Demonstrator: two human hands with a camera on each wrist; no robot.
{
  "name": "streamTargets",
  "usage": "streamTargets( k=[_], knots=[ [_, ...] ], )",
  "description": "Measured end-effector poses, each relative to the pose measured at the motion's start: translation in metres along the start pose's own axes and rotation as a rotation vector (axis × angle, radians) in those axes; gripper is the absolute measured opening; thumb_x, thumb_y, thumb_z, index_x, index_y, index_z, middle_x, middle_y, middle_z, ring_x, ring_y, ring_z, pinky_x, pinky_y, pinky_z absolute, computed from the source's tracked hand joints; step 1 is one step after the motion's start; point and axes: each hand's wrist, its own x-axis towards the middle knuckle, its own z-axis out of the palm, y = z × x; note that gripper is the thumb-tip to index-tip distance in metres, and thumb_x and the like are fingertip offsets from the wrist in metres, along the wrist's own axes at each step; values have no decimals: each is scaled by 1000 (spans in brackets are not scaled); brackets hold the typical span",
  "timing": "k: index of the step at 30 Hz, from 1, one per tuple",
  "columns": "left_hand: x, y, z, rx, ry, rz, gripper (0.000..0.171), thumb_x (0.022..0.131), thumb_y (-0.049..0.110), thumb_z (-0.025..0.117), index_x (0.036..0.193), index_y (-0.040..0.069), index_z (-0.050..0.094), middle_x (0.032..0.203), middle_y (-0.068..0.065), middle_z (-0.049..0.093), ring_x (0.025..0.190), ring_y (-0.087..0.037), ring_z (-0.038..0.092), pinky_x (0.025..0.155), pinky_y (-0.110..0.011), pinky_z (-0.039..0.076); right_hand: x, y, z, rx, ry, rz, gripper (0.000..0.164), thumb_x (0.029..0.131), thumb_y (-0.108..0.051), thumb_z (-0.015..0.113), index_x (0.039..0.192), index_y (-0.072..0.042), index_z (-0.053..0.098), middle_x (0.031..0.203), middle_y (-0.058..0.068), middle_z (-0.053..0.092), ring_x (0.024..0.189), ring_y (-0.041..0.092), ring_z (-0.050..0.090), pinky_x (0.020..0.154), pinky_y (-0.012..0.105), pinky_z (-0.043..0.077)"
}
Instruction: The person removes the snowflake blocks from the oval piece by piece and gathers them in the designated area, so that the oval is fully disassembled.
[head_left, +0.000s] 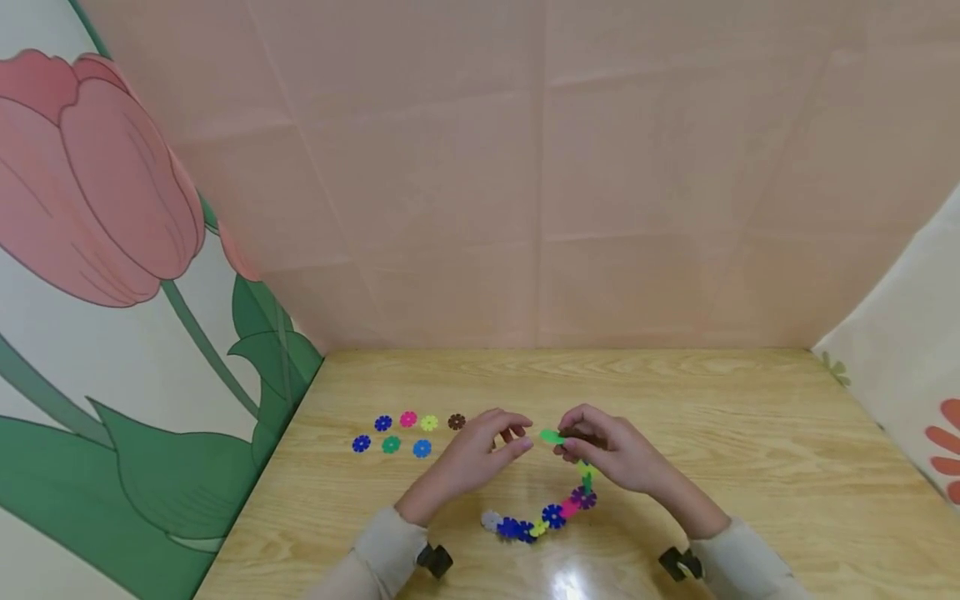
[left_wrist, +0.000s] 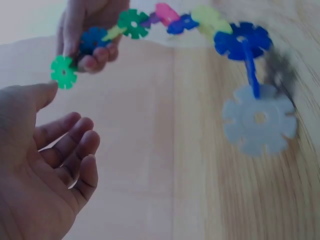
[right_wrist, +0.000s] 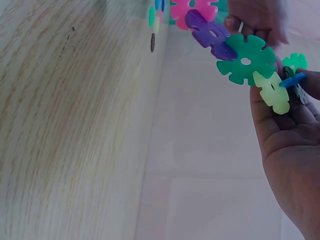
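My right hand [head_left: 618,450] pinches one end of a chain of interlocked snowflake-shaped plastic discs [head_left: 553,516]. A green disc [left_wrist: 64,72] sticks out past its fingertips, and a blue disc [right_wrist: 293,80] and a pale yellow one [right_wrist: 272,93] sit by its fingers. The chain runs on through green, purple, pink, blue and yellow pieces to a whitish disc [left_wrist: 259,120] at the far end. Facing the green disc, my left hand [head_left: 480,450] has loosely bent fingers and holds nothing; a small gap separates them in the head view.
Several loose discs lie in two rows on the wooden table [head_left: 300,533], left of my left hand; they include a brown one [head_left: 457,422] and a light blue one [head_left: 422,448]. A pinkish cloth wall [head_left: 536,208] rises behind, and a tulip-printed panel [head_left: 112,183] borders the left.
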Motion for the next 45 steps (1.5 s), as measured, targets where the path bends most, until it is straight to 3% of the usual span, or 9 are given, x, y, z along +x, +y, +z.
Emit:
streamTargets(
  k=[11, 18, 27, 34, 40, 45],
  knots=[
    [9, 14, 6, -48, -27, 17, 46, 102, 50, 56, 131, 16, 65, 102, 12, 62, 83, -2, 54, 65, -21, 50, 0, -4, -3, -12, -16, -6, 16, 103, 3, 52, 118, 2, 57, 104, 16, 73, 93, 13, 72, 78, 34, 61],
    [14, 22, 9, -75, -48, -6, 45, 100, 51, 59, 129, 18, 66, 98, 14, 61, 80, -3, 51, 63, -20, 46, 0, -3, -8, -33, -10, -31, 13, 101, 4, 55, 114, -1, 57, 99, 11, 76, 88, 15, 73, 73, 31, 60],
    [16, 28, 12, -50, -38, -1, 37, 101, 47, 59, 121, 18, 69, 94, 14, 59, 75, -3, 46, 63, -19, 42, 0, -9, -8, -95, 11, 51, 9, 101, -6, 62, 109, -6, 65, 94, 3, 75, 83, 21, 74, 69, 31, 60],
    [13, 25, 14, -40, -41, -5, 37, 101, 50, 56, 120, 21, 70, 95, 16, 58, 76, -3, 48, 64, -19, 44, 3, -15, -9, -146, -59, 143, 13, 103, -16, 60, 103, -14, 73, 90, -6, 73, 75, 15, 69, 66, 31, 58],
    [12, 26, 13, -36, -47, 7, 35, 102, 48, 56, 120, 21, 70, 95, 14, 58, 76, -3, 47, 64, -19, 43, 2, -15, -6, -174, -9, 38, 17, 102, -7, 61, 93, -18, 71, 81, -9, 68, 64, 1, 57, 58, 26, 53],
    [13, 26, 11, -56, -47, 10, 32, 102, 45, 57, 118, 20, 69, 97, 13, 59, 75, -3, 46, 63, -20, 43, 3, -13, -1, -179, 59, -43, 24, 99, 0, 62, 90, -22, 69, 77, -9, 66, 62, 1, 53, 54, 27, 50]
  ],
)
